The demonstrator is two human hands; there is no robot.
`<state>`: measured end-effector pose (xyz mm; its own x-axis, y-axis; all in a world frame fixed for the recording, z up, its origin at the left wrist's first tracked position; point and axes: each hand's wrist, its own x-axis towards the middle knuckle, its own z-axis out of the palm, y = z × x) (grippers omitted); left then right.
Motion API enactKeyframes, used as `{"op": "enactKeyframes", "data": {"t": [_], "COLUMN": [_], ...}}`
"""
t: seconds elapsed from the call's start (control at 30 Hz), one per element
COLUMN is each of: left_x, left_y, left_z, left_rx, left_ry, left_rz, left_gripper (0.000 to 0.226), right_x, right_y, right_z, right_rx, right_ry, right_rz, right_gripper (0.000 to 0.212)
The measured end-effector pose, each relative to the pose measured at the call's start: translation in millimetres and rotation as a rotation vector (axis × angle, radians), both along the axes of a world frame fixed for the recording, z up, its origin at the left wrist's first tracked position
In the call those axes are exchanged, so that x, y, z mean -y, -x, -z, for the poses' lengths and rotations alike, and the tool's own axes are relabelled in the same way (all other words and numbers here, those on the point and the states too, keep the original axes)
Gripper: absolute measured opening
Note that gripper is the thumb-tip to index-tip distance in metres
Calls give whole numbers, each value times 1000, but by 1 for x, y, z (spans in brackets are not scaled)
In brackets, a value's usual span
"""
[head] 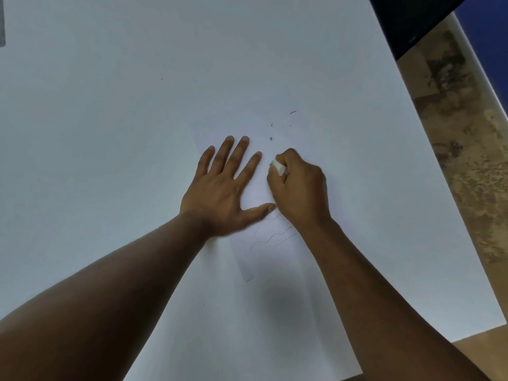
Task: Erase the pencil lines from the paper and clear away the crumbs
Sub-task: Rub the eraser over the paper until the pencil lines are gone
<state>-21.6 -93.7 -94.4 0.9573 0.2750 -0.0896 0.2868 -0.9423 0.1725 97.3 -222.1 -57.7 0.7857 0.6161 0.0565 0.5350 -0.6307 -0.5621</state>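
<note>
Paper (264,243) under my left hand (220,193) is thin, matt white, smooth, w/ faint grey pencil lines (272,236) on it. Table (110,105) top looks like smooth matt white laminate, no gloss, barely diff from the paper. Eraser (278,166) in my right hand (298,188) is white, soft-looking rubber, matt, edges worn round. Crumbs (280,125) are dark, thin, curled bits on the table. Floor (467,149) at right is mottled tan/brown, rough, stone-like finish. Black thing (406,20) at top right is smooth, slightly shiny; material unclear.
</note>
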Motion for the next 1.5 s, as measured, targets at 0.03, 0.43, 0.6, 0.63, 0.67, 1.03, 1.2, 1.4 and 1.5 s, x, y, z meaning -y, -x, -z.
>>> {"op": "enactKeyframes", "data": {"t": [0.03, 0.43, 0.6, 0.63, 0.67, 1.03, 1.2, 1.4, 1.5], "left_x": [0, 0, 0, 0, 0, 0, 1, 0, -1], "left_y": [0, 1, 1, 0, 1, 1, 1, 1, 1], "left_z": [0, 4, 3, 2, 2, 0, -1, 1, 2], "left_rx": [2, 37, 15, 13, 12, 19, 14, 28, 20], "left_ry": [2, 7, -5, -5, -4, -5, -10, 0, -7], "left_rz": [6, -7, 2, 2, 0, 11, 1, -6, 2], "left_gripper": [100, 98, 98, 98, 98, 98, 98, 97, 98], "right_x": [-1, 4, -1, 0, 2, -6, -1, 8, 0], "right_y": [4, -10, -4, -5, -7, 6, -8, -16, -4], "right_z": [0, 0, 0, 0, 0, 1, 0, -3, -1], "right_rx": [4, -29, 61, 78, 84, 23, 122, -6, 56], "right_ry": [5, 15, 89, 105, 119, 91, 163, 114, 96], "right_rz": [-24, 180, 63, 91, 127, 6, 122, 240, 106], "right_gripper": [18, 16, 16, 16, 16, 20, 17, 16, 18]}}
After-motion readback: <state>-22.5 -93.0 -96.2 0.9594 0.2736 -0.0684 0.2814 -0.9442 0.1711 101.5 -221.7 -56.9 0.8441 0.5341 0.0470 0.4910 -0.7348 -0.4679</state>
